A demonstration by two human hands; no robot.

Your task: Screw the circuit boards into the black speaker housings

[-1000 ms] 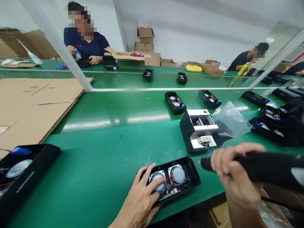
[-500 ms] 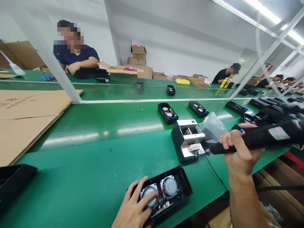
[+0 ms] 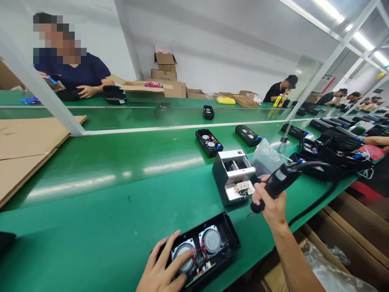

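In my right hand (image 3: 270,200) is a black electric screwdriver (image 3: 281,178), its tip pointing down and left and its cable running off to the right. It is held in the air to the right of a screw feeder (image 3: 232,178), a black and silver box on the green bench. My left hand (image 3: 165,263) grips the left end of an open black speaker case (image 3: 232,233), with fingers spread over the rim and one speaker. Two round speakers (image 3: 212,240), red wires and a small circuit board show inside the case. The case's near left corner is hidden under my hand.
Other speaker cases (image 3: 209,142) lie farther back on the green bench (image 3: 100,227), with many more piled at right. Cardboard sheets (image 3: 27,142) cover the left side. A plastic bag (image 3: 267,156) sits behind the feeder. White frame posts (image 3: 57,97) rise ahead; co-workers sit beyond.
My right hand has brought the screwdriver down and left, turning its tip downward beside the feeder. The left hand stays on the speaker case. The whole view has shifted slightly.
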